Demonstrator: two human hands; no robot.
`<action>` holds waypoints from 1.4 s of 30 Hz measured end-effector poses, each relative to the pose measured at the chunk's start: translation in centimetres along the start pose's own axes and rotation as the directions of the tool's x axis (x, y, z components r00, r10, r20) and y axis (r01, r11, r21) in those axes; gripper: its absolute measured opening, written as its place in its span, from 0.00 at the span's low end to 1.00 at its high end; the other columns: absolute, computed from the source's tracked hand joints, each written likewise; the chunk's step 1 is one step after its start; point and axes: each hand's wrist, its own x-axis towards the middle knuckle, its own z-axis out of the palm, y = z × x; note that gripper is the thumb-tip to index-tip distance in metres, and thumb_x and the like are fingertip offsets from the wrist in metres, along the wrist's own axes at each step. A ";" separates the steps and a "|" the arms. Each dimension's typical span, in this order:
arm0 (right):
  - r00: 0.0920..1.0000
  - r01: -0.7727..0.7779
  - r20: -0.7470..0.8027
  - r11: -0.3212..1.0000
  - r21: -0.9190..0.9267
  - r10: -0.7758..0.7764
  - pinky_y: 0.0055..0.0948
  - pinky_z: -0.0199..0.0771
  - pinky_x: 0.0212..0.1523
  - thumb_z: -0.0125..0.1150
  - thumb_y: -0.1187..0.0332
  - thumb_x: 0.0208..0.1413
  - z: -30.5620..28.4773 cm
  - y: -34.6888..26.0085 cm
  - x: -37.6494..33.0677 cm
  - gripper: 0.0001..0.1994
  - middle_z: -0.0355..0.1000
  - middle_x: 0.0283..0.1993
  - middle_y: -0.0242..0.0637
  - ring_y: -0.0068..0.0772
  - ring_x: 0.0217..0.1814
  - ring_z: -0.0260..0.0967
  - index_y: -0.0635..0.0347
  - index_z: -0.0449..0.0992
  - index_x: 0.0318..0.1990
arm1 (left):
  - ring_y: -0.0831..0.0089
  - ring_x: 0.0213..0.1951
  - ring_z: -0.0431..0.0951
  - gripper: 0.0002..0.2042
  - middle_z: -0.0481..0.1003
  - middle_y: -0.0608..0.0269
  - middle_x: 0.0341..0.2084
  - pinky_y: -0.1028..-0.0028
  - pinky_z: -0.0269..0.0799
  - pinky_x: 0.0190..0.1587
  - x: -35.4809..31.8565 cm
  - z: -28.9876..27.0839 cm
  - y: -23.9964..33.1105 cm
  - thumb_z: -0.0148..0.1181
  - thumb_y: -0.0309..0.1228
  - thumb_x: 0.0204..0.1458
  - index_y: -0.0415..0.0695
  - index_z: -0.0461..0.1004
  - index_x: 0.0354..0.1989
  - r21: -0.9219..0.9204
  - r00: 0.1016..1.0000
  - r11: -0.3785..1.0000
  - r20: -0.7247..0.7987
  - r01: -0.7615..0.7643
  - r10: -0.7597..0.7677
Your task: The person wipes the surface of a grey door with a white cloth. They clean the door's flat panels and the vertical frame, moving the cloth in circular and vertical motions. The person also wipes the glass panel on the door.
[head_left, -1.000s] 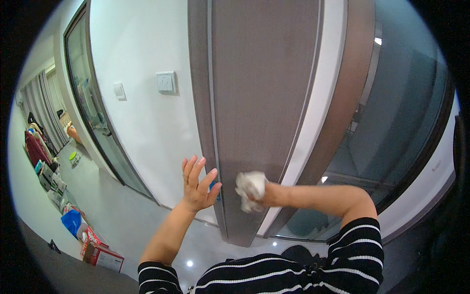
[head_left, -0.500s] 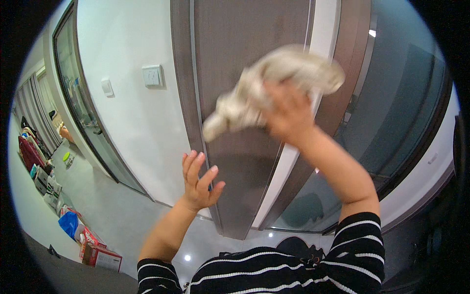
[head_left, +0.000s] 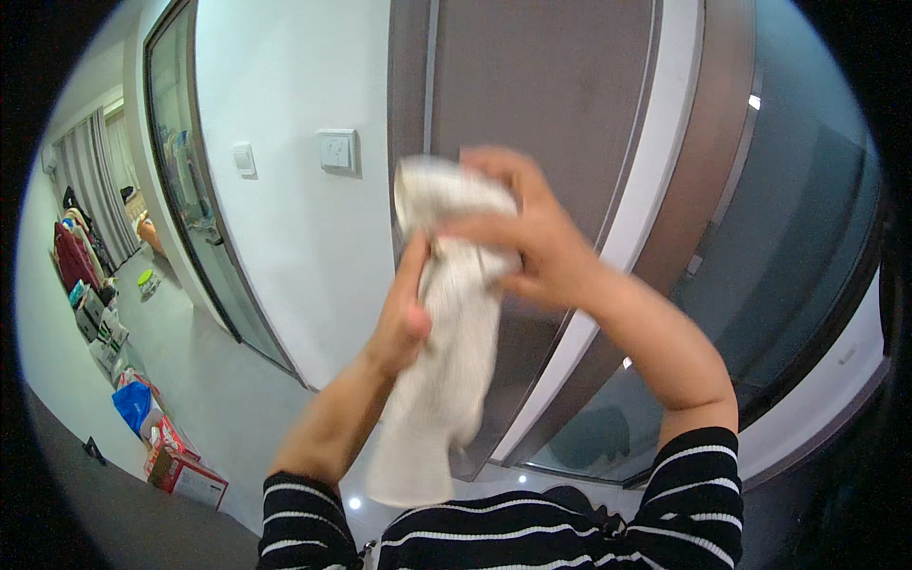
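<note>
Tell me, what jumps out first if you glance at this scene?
A pale cloth hangs down mid-picture, gripped by the left hand and the right hand in front of a tall brown door panel. To the left, a white wall bears a light switch.

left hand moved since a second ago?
Yes. The left hand was open against the grey-brown door panel, below the white wall switch; it has risen toward switch level and now grips the off-white cloth with the right hand.
</note>
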 end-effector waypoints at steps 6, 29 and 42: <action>0.917 0.161 -0.144 0.674 -0.721 -0.373 0.44 0.50 0.65 0.63 0.50 0.49 -9.1 1.9 7.7 0.25 0.59 0.65 0.45 0.50 0.67 0.52 0.44 0.75 0.55 | 0.66 0.56 0.67 0.24 0.64 0.53 0.57 0.67 0.65 0.57 15.9 0.2 7.1 0.56 0.31 0.56 0.41 0.62 0.61 0.297 0.919 0.909 -0.174 -0.294 0.354; 0.918 -0.158 -0.284 0.401 -0.902 -0.277 0.44 0.48 0.68 0.53 0.45 0.57 -10.9 6.2 5.3 0.24 0.61 0.65 0.37 0.43 0.71 0.49 0.40 0.71 0.58 | 0.54 0.49 0.69 0.13 0.71 0.54 0.47 0.56 0.64 0.49 7.2 -9.9 -3.6 0.60 0.26 0.45 0.43 0.75 0.41 0.804 0.601 -0.101 0.515 -0.586 0.611; 0.917 -0.158 -0.286 0.406 -0.900 -0.279 0.42 0.52 0.65 0.60 0.48 0.54 -9.7 5.3 5.9 0.21 0.65 0.60 0.39 0.46 0.67 0.54 0.46 0.76 0.52 | 0.54 0.50 0.68 0.12 0.73 0.53 0.44 0.58 0.57 0.54 23.5 -7.6 0.8 0.54 0.24 0.49 0.45 0.74 0.43 0.869 0.457 -0.203 0.421 -0.451 0.784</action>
